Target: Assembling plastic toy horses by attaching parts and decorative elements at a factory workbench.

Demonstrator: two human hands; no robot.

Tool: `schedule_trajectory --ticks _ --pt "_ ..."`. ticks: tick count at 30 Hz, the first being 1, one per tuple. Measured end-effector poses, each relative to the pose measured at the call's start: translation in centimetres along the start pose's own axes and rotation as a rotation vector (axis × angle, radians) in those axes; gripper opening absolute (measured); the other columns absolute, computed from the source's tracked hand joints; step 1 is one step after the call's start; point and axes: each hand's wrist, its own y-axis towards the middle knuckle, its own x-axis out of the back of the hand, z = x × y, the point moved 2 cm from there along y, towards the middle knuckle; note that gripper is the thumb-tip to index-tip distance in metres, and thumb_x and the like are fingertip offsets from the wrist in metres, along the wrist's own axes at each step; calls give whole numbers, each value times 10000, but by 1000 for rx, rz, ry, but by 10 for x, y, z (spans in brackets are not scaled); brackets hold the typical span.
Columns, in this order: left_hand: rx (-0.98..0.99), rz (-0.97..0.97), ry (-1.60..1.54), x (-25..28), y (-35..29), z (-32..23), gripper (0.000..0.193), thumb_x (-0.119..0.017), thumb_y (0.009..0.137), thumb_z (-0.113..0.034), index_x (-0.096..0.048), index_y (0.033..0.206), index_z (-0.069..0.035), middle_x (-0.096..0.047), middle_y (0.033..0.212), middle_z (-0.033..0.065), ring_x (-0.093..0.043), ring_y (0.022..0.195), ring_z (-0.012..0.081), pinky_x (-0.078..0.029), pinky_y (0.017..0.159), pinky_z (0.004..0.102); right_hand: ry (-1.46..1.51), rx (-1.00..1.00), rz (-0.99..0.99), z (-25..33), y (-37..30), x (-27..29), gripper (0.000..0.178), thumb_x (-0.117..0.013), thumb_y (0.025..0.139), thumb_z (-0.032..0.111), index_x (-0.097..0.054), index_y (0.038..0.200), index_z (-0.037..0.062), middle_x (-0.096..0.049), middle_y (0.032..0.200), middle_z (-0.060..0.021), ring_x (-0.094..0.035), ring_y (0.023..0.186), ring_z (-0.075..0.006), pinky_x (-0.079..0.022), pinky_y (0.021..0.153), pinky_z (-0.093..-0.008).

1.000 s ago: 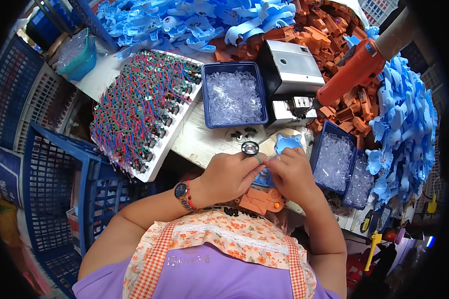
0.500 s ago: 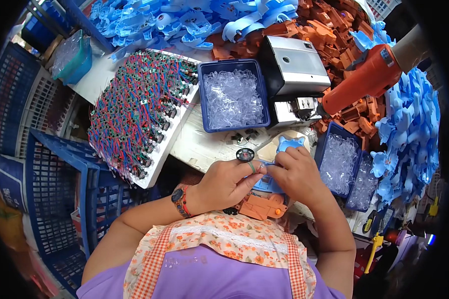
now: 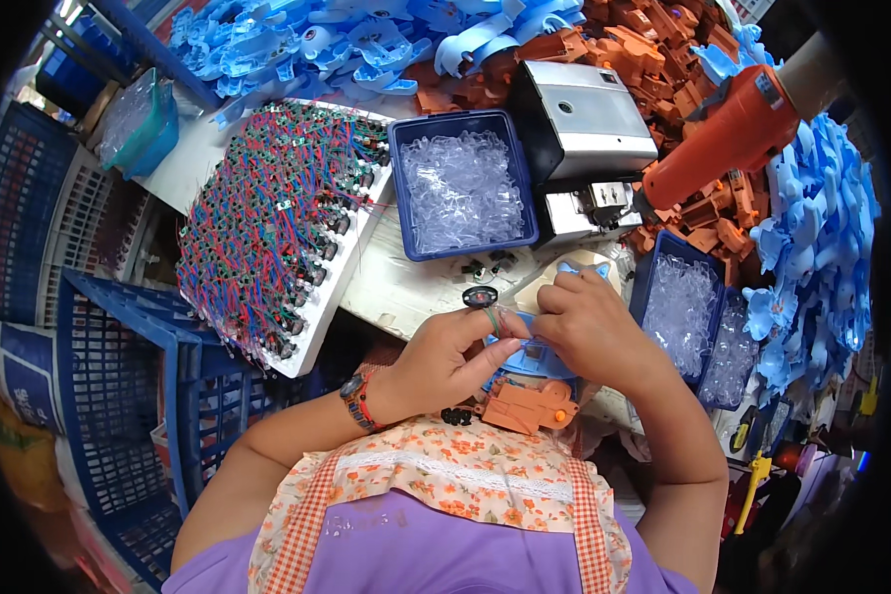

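My left hand (image 3: 445,358) is closed, with a small round black disc (image 3: 480,296) sticking up from behind its forefinger. A thin green band or wire crosses that finger. Close by, my right hand (image 3: 589,327) has its fingers curled into a pinch, and what they grip is too small or hidden to tell. Beneath both hands lies a blue plastic shell (image 3: 531,358), partly covered by them, with a bit of blue showing beyond the right knuckles. Nearer my apron sits an orange plastic part (image 3: 528,406) with an orange knob, beside a small black coiled piece (image 3: 456,417).
A white tray (image 3: 317,342) of wired circuit boards stands left. Blue bins (image 3: 402,213) of clear plastic pieces flank a metal-cased machine (image 3: 604,129). An orange heat-gun-like tool (image 3: 723,139) hangs right. Blue parts (image 3: 812,238) and orange parts (image 3: 653,59) are piled behind; blue crates (image 3: 119,396) stand left.
My right hand has shifted slightly up and its fingers are curled tighter, covering more of the blue piece beyond it. My left thumb has moved a little away from the forefinger tip.
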Motion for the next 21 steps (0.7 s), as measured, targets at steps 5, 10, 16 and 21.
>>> schedule_trajectory --ticks 5,10,16,21 --pt "-1 25 16 -2 2 2 120 -574 970 -62 -639 1043 8 -643 862 31 -537 663 28 -420 555 199 -69 -62 -31 7 -2 1 59 -636 715 154 -675 700 112 -518 755 -20 -539 828 -218 -402 742 -363" --pt "-66 -43 42 -8 1 7 168 -624 929 -107 -643 1079 -35 -611 753 32 -503 550 68 -385 502 237 -76 -114 -84 8 -7 -5 42 -662 707 163 -683 713 128 -525 739 -17 -554 798 -219 -397 698 -377" --pt "-26 -14 16 -3 0 1 161 -609 931 -87 -633 1079 -29 -607 791 15 -474 550 29 -360 493 217 26 -97 -235 2 -20 -15 129 -744 725 208 -702 835 155 -536 754 -7 -545 798 -226 -392 745 -396" --pt "8 18 -107 -9 3 10 235 -583 971 -97 -565 1187 -6 -651 994 43 -604 772 28 -476 607 179 157 -141 -326 37 -54 25 196 -757 754 268 -701 904 155 -580 846 -15 -560 857 -241 -390 837 -436"
